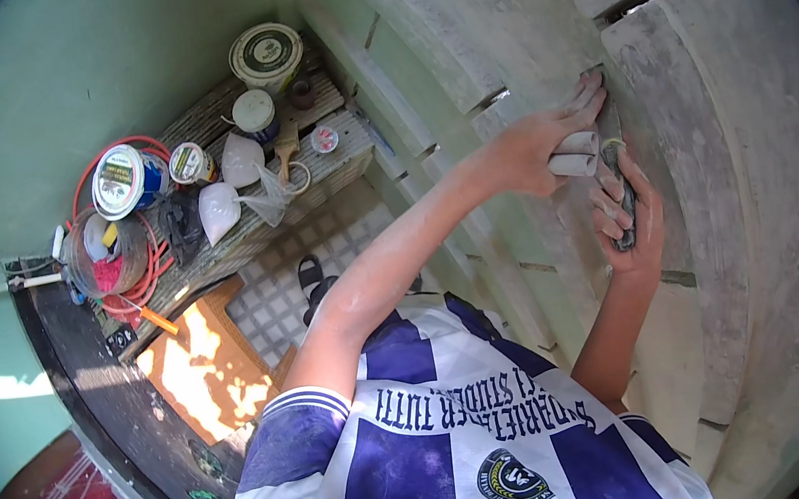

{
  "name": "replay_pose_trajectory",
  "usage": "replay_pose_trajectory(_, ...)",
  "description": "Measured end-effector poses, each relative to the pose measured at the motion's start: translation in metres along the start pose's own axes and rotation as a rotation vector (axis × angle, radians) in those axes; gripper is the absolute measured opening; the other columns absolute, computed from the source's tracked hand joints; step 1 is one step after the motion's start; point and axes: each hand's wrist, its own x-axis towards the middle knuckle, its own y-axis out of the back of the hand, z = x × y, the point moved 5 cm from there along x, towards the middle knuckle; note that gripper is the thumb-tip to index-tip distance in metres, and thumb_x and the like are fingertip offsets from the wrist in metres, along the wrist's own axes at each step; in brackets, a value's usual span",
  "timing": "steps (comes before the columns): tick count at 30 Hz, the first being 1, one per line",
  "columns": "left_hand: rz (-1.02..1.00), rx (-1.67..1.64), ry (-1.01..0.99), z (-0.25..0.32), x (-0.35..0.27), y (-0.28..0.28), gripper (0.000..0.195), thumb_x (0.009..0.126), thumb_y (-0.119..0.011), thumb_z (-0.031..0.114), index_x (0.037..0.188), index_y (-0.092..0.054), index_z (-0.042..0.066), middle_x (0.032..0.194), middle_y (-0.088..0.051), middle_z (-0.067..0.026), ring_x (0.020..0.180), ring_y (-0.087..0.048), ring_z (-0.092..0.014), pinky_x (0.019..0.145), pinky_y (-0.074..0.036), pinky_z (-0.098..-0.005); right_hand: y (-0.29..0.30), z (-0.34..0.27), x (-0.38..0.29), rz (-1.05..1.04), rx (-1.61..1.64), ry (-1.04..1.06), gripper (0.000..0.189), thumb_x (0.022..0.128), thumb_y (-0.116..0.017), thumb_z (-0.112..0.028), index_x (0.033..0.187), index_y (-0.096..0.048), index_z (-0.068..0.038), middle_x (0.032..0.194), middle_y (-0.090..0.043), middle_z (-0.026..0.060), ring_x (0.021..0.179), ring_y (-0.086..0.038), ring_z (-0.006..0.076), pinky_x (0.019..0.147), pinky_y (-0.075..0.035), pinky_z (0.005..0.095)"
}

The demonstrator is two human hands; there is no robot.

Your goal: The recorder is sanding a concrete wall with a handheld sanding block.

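Note:
My right hand (634, 222) is closed round the dark handle of a putty knife (608, 123), whose blade lies against a grey, whitish-coated slatted wall surface (677, 84). With its fingertips, my left hand (534, 152) touches the upper end of the blade. Pale rolled sheets (574, 155), possibly sandpaper, are held under the fingers of that same hand. Both forearms carry white dust. The wall has long raised boards with narrow gaps between them.
A ribbed bench at the left (246, 232) bears lidded tubs (120, 182), plastic bags of pale powder (220, 209), a paintbrush (286, 143) and red hose (142, 143). Below it are an orange board (210, 365) and a tiled floor (276, 288).

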Motion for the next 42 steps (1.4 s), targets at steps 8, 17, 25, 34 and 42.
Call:
replay_pose_trajectory(8,-0.058,-0.075,0.144,-0.002,0.001,0.007,0.092,0.072,-0.070,0.003,0.153,-0.026,-0.001,0.151,-0.038,-0.0262,0.119,-0.056,-0.042,0.097,-0.048,-0.0393,-0.004,0.004,0.005,0.054,0.073,0.002,0.018,0.109,-0.040,-0.023,0.112,-0.050,-0.009,0.071,-0.043,0.0015,0.042,-0.034,0.0065,0.030,-0.026,0.0204)
replay_pose_trajectory(17,-0.082,-0.008,0.158,0.005,0.010,0.012,0.089,0.074,-0.065,0.001,0.153,-0.023,-0.005,0.158,-0.024,-0.0259,0.141,-0.036,-0.041,0.111,-0.038,-0.0413,0.005,0.012,0.009,0.074,0.155,-0.046,0.010,0.106,-0.048,-0.023,0.110,-0.050,-0.014,0.065,-0.043,0.0000,0.039,-0.034,0.0056,0.029,-0.025,0.0209)
replay_pose_trajectory(25,0.001,0.122,0.018,0.001,0.009,0.007,0.085,0.079,-0.063,0.006,0.152,-0.023,-0.006,0.159,-0.020,-0.0285,0.147,-0.024,-0.042,0.115,-0.033,-0.0439,0.011,-0.002,0.020,0.028,0.205,-0.072,0.014,0.103,-0.049,-0.011,0.117,-0.053,-0.010,0.066,-0.042,-0.0010,0.040,-0.035,0.0053,0.029,-0.027,0.0196)
replay_pose_trajectory(34,-0.068,0.096,0.007,0.002,0.003,0.003,0.091,0.072,-0.062,-0.001,0.153,-0.020,-0.005,0.161,-0.017,-0.0268,0.147,-0.024,-0.039,0.114,-0.035,-0.0434,0.020,0.005,0.014,0.067,0.002,0.037,0.038,0.097,-0.054,0.000,0.134,-0.049,-0.007,0.073,-0.043,0.0000,0.043,-0.034,0.0063,0.034,-0.029,0.0204)
replay_pose_trajectory(42,-0.128,0.053,0.091,0.002,0.005,0.005,0.092,0.072,-0.063,-0.003,0.153,-0.021,-0.004,0.163,-0.012,-0.0234,0.147,-0.024,-0.037,0.113,-0.037,-0.0411,0.008,0.003,-0.018,0.405,-0.836,0.245,0.042,0.099,-0.056,-0.008,0.140,-0.049,-0.002,0.089,-0.058,0.0102,0.066,-0.052,0.0106,0.054,-0.039,0.0250)
